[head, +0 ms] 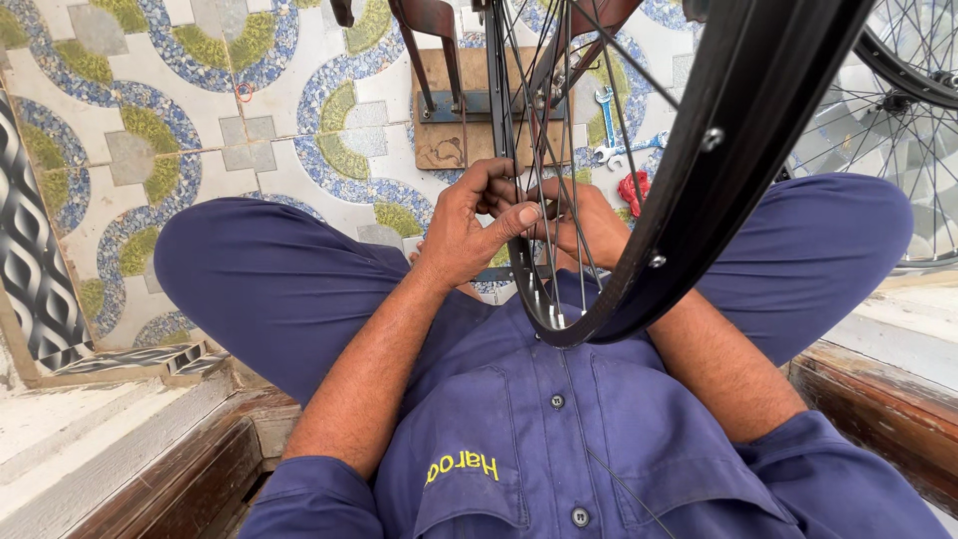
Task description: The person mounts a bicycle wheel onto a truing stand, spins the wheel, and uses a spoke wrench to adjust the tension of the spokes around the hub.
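Fingers of left hand [477, 222] pinched on a spoke [547, 215] inside black rim [689, 190]; right hand [589, 222] behind spokes, grip unclear. Step, judged: spoke adjustment. Beyond rim: wooden stand [446, 110], blue spanners [611, 130], second wheel [913, 110].

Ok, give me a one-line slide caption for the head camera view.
Left hand and right hand pinch thin steel spokes inside a black bicycle wheel rim above patterned floor tiles.
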